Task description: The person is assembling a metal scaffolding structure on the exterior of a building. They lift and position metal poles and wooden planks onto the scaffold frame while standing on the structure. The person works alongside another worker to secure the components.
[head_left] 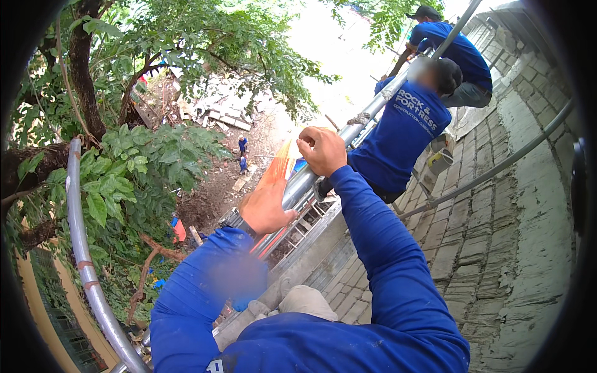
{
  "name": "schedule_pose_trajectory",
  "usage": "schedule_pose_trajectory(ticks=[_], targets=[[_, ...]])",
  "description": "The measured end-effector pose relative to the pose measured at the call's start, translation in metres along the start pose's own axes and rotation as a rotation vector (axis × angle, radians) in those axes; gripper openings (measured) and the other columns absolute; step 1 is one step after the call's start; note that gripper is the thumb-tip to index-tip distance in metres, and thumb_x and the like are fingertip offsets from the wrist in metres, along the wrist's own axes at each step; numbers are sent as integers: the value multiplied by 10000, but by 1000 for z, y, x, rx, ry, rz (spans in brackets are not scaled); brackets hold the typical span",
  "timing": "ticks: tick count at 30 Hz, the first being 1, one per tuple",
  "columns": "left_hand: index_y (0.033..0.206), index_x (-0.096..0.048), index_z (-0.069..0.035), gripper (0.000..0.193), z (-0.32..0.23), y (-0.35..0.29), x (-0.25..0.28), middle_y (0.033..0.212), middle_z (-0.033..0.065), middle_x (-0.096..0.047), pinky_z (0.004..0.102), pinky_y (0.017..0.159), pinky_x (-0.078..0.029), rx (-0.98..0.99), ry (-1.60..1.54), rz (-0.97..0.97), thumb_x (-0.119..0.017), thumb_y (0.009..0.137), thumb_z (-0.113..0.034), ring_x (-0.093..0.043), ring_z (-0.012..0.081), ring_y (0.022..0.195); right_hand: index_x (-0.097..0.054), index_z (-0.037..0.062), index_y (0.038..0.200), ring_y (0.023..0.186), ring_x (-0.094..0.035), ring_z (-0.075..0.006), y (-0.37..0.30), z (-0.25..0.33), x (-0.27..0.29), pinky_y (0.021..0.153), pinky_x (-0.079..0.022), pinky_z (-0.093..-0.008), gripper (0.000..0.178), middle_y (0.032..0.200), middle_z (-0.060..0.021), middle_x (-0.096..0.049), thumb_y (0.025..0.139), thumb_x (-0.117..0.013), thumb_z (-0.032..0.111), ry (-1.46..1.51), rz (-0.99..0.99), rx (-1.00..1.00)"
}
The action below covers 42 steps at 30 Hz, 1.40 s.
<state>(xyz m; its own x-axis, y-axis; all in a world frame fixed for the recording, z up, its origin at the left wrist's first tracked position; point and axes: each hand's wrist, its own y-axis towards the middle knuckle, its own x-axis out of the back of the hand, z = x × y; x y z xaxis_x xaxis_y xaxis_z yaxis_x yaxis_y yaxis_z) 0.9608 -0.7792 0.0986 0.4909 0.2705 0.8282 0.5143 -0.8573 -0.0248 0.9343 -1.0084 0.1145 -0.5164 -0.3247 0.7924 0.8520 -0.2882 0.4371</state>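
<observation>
My left hand (266, 208) is raised over a grey metal pipe (301, 186), its thumb apart and its fingers stretched upward. Along those fingers is an orange, pale-topped strip (285, 156), blurred by glare; I cannot tell what it is or whether the hand touches it. Higher and to the right, my right hand (324, 151) is curled with thumb and fingers together beside the pipe. Whatever it may pinch is too small to make out. The pipe slants up to the right, past both hands.
Two people in blue shirts, one nearer (398, 133) and one farther (457, 56), sit along the pipe. A rough block wall (472, 248) rises at right, with a curved pipe (497, 180) before it. Far below lie ground and rubble (217, 109); tree branches (168, 143) fill the left.
</observation>
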Motion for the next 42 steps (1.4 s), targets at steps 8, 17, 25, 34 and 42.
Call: schedule_pose_trajectory(ticks=[8,17,25,34,42], targets=[[1301,-542,-48,624,-21,1,15,1073,270,-711,540,876,-546,77,-6,85,-784,818,-359,-697,454,1011,-752,90,912,842,-708,-332,-2,-10,3,796,-545,-462,226,857,-121,-737,871,-675,298,1,12,8],[1252,-620,-51,555,-40,-5,3,1137,211,-707,497,905,-539,-20,122,-225,-804,777,-272,-681,421,1026,-674,64,810,823,-699,-326,-4,-24,4,765,-517,-474,252,826,-129,-698,874,-665,308,55,-14,176],[1078,-695,-24,340,-86,-16,-94,1063,194,-714,457,856,-542,-188,-214,-320,-783,764,-121,-687,382,956,-686,85,806,838,-704,-282,1,-23,22,781,-497,-439,281,828,-91,-705,883,-660,354,78,143,318],[1151,-683,-37,349,-24,-33,-161,1072,162,-692,435,854,-551,15,-213,-85,-777,827,-127,-704,322,962,-654,103,793,792,-683,-282,-1,-30,12,748,-486,-439,264,771,-70,-660,886,-670,350,50,135,339],[1197,-682,-36,391,25,-54,-249,1102,156,-697,409,842,-560,23,-286,42,-777,859,-207,-706,291,928,-677,98,818,802,-691,-294,-7,-34,12,746,-488,-452,253,763,-86,-671,879,-654,342,1,130,332]])
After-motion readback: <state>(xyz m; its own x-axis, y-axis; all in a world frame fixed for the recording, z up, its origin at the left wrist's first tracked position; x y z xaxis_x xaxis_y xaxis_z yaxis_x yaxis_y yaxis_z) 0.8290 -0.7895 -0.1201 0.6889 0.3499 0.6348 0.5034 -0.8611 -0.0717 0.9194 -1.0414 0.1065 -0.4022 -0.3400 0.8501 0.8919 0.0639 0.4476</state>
